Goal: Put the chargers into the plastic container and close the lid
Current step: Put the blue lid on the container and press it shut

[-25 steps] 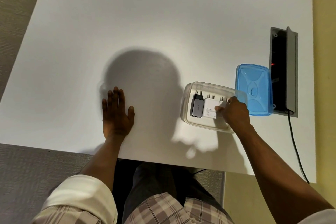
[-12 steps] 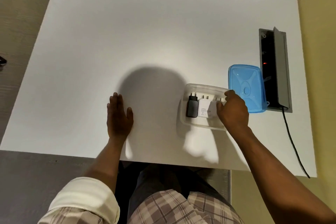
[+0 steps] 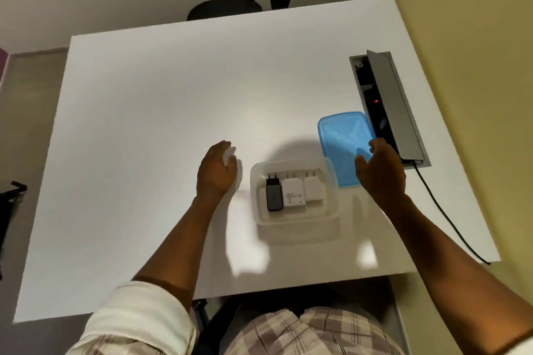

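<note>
White table (image 3: pixel 173 112): right hand (image 3: pixel 380 173) (grip released) over blue lid (image 3: pixel 340 138); left hand (image 3: pixel 216 173) empty.

White tabletop (image 3: pixel 173 124), plain and bright, with a grey shadow patch between the hands. The container (image 3: pixel 331 210) is clear, frosty plastic. Inside it sit a dark grey charger (image 3: pixel 274 198) with black prongs, then two white chargers (image 3: pixel 293 194), one carrying small grey print. The lid (image 3: pixel 340 141) is translucent light blue. The cable box (image 3: pixel 389 101) is grey metal with a black inside and one tiny red light (image 3: pixel 376 101). A black cable (image 3: pixel 450 219) trails off. Rolled sleeve (image 3: pixel 138 320), cream white. Brown-and-cream plaid fabric (image 3: pixel 311 334) below. Black chair (image 3: pixel 230 6) at the far edge, yellowish wall (image 3: pixel 476 37) on the right.
</note>
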### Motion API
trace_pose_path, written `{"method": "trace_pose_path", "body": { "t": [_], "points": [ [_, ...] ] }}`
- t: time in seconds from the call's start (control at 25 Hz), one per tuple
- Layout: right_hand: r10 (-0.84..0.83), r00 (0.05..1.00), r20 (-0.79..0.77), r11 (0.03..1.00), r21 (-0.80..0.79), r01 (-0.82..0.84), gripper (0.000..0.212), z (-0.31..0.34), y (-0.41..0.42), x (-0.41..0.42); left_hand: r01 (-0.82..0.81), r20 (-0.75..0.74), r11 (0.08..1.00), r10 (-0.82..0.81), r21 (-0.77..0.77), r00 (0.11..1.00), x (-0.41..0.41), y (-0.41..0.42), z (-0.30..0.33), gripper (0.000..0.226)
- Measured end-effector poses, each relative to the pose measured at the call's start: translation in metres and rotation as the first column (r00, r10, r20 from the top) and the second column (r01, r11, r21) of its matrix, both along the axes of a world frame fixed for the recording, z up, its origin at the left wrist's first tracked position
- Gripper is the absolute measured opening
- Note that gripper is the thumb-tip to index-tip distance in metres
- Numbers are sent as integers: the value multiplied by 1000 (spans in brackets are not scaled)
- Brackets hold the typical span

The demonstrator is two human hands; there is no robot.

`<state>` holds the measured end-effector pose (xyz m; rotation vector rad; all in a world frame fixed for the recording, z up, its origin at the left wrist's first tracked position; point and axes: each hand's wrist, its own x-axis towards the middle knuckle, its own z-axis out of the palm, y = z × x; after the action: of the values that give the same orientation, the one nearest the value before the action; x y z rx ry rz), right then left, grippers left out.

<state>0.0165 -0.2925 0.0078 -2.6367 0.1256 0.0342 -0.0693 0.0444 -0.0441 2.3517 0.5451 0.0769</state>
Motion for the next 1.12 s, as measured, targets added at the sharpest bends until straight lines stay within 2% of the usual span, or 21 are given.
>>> {"method": "trace_pose_path", "body": {
  "t": [0.12, 0.24, 0.36, 0.52, 0.64, 0.76, 0.8, 1.0, 1.12],
  "points": [
    [-43, 994, -99, 994, 93, 53, 43, -11, -21, 14, 55, -25, 997, -56, -57, 998, 30, -26, 8, 28],
    [-123, 980, -157, 972, 179, 151, 41, -28, -43, 18, 112, -140, 981, -134, -158, 981, 68, -56, 9, 22],
    [-238, 955, -179, 946, 181, 269, 44, -46, -53, 11, 124, -282, 958, -197, -257, 939, 108, -86, 4, 23],
    [-327, 889, -321, 899, 184, 397, 56, -70, -56, 6, 240, -357, 951, -296, -194, 886, 158, -125, 2, 33],
    [-360, 851, -381, 878, 170, 448, 56, -79, -58, 7, 280, -389, 946, -323, -164, 863, 191, -150, 0, 39],
    [-365, 826, -430, 865, 172, 472, 50, -81, -58, 8, 319, -436, 939, -341, -124, 833, 216, -170, -4, 23],
    [-360, 821, -443, 861, 180, 475, 48, -82, -59, 9, 339, -445, 934, -352, -112, 823, 221, -175, -5, 24],
    [-294, 845, -446, 863, 257, 435, 46, -83, -57, 15, 440, -493, 897, -401, -39, 772, 230, -183, -17, 42],
    [-291, 863, -412, 849, 305, 432, 46, -76, -55, 19, 398, -495, 915, -373, -59, 785, 227, -178, -15, 48]
  ]
}}
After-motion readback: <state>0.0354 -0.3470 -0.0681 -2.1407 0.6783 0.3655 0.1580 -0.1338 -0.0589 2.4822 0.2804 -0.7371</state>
